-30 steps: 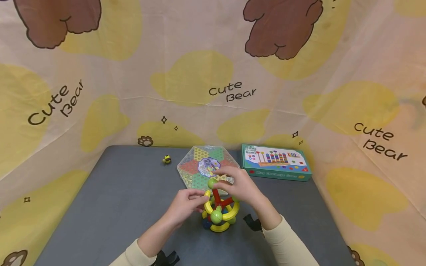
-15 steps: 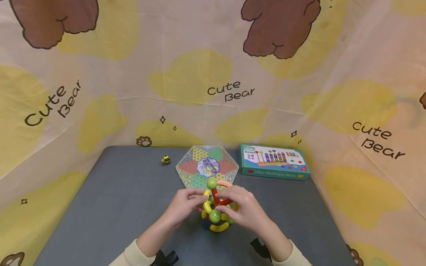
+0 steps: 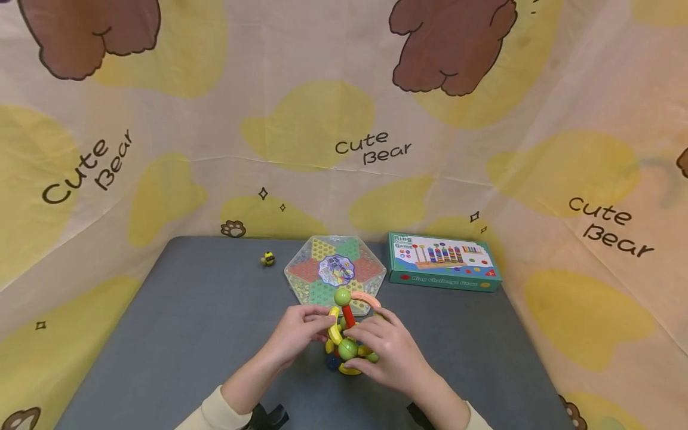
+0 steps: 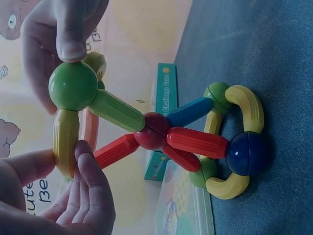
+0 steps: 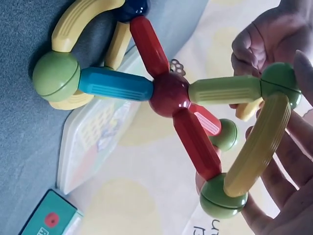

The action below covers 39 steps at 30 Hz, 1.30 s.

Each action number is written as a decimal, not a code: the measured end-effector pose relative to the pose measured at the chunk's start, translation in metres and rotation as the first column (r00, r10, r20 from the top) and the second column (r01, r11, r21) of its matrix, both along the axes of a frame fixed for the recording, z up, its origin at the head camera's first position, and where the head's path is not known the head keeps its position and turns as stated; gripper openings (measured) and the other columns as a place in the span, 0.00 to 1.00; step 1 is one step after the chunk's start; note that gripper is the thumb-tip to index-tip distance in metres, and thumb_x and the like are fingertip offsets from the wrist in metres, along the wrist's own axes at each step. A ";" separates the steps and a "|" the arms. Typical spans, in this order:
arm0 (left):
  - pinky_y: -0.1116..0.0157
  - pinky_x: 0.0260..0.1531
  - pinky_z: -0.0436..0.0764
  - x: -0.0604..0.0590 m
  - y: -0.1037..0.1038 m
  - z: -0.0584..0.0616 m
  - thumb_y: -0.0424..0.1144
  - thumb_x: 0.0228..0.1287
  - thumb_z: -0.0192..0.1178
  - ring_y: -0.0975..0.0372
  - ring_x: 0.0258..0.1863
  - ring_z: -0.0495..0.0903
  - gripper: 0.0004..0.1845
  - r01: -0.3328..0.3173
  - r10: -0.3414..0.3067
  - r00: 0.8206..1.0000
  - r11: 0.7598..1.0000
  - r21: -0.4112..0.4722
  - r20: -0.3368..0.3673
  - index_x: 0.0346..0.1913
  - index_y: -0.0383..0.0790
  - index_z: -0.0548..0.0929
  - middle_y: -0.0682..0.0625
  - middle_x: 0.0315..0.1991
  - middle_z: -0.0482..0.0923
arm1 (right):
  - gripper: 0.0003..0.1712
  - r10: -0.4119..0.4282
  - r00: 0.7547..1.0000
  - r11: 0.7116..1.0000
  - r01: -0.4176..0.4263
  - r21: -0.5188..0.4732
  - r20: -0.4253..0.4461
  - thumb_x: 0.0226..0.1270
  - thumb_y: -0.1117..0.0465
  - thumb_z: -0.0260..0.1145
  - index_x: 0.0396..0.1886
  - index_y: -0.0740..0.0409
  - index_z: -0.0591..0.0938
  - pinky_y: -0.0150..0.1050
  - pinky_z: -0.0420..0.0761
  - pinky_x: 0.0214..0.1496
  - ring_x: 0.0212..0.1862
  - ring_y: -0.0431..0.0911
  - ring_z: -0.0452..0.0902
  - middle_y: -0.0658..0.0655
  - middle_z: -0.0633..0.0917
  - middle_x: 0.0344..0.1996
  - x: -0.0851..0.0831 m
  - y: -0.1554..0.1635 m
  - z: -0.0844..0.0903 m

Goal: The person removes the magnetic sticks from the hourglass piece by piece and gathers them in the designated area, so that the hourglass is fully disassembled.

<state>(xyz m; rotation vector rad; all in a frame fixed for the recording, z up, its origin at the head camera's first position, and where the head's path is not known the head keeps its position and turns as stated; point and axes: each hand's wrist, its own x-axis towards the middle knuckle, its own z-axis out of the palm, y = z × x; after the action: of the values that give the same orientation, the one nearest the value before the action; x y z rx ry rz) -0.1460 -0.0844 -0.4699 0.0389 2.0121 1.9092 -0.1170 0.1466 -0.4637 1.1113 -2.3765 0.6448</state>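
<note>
Head view shows me both hands working on a ball-and-rod toy [image 3: 348,334] that stands on the grey desk [image 3: 188,334] near the middle of its near edge, just in front of the hexagonal checkers box [image 3: 335,269]. My left hand [image 3: 298,334] sits at the toy's left side, its fingers [image 4: 85,191] curled and pinching a yellow rod [image 4: 65,139] that hangs from the green ball [image 4: 73,85], as the left wrist view makes plain. My right hand [image 3: 389,352] cups the toy from the right; in the right wrist view its fingers [image 5: 288,161] lie fairly straight along a curved yellow rod [image 5: 257,144], and in the left wrist view a fingertip presses on top of the green ball. The hub is a dark red ball [image 5: 169,93] with red, blue and green rods radiating from it, and the lower ring of curved yellow pieces rests on the desk. I judge the step in hand to be seating the upper pieces onto the frame while the base stays put. The next move, as I read it, calls for a steady left pinch and a gentle push from the right so the joints meet without toppling the frame. A teal game box [image 3: 445,260] lies at the far right corner and a small yellow toy [image 3: 267,258] sits near the far edge.
</note>
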 end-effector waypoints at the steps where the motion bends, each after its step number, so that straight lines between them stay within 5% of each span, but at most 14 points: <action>1: 0.59 0.38 0.87 0.000 0.000 0.000 0.43 0.70 0.65 0.60 0.34 0.85 0.25 0.002 -0.002 1.000 1.000 0.000 -0.001 0.59 0.25 0.79 0.36 0.47 0.87 | 0.28 -0.004 1.000 1.000 0.004 0.005 0.004 0.44 0.43 0.84 0.45 0.48 0.89 0.57 0.74 0.66 0.47 0.38 0.83 0.44 0.89 0.41 0.000 0.000 0.000; 12: 0.59 0.39 0.87 -0.001 0.001 -0.002 0.43 0.69 0.66 0.59 0.34 0.87 0.25 -0.010 0.009 0.999 1.000 -0.018 -0.043 0.59 0.26 0.81 0.37 0.47 0.87 | 0.23 -0.002 1.000 1.000 0.001 0.018 0.029 0.48 0.46 0.84 0.44 0.48 0.90 0.58 0.71 0.69 0.47 0.38 0.82 0.42 0.90 0.39 0.003 -0.002 -0.001; 20: 0.58 0.40 0.87 -0.010 -0.010 0.005 0.42 0.67 0.67 0.58 0.33 0.87 0.19 -0.229 0.221 0.969 0.971 -0.071 -0.105 0.54 0.31 0.85 0.40 0.43 0.88 | 0.23 -0.017 0.999 1.000 0.017 0.006 0.047 0.50 0.43 0.82 0.44 0.47 0.90 0.57 0.70 0.70 0.47 0.37 0.82 0.41 0.89 0.39 0.004 -0.002 -0.003; 39: 0.59 0.42 0.87 -0.015 -0.064 -0.007 0.44 0.65 0.69 0.60 0.36 0.87 0.22 -0.277 0.278 0.960 0.945 -0.173 -0.021 0.56 0.33 0.85 0.43 0.47 0.87 | 0.22 0.010 1.000 1.000 -0.010 0.017 0.021 0.53 0.42 0.79 0.45 0.46 0.89 0.59 0.70 0.69 0.46 0.35 0.82 0.41 0.89 0.39 0.004 -0.001 -0.004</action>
<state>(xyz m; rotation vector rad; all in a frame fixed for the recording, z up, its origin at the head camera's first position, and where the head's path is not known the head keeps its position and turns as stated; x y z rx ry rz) -0.1607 -0.1488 -0.4773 -0.3093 2.2750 1.8779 -0.1134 0.1454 -0.4679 1.1295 -2.3996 0.6432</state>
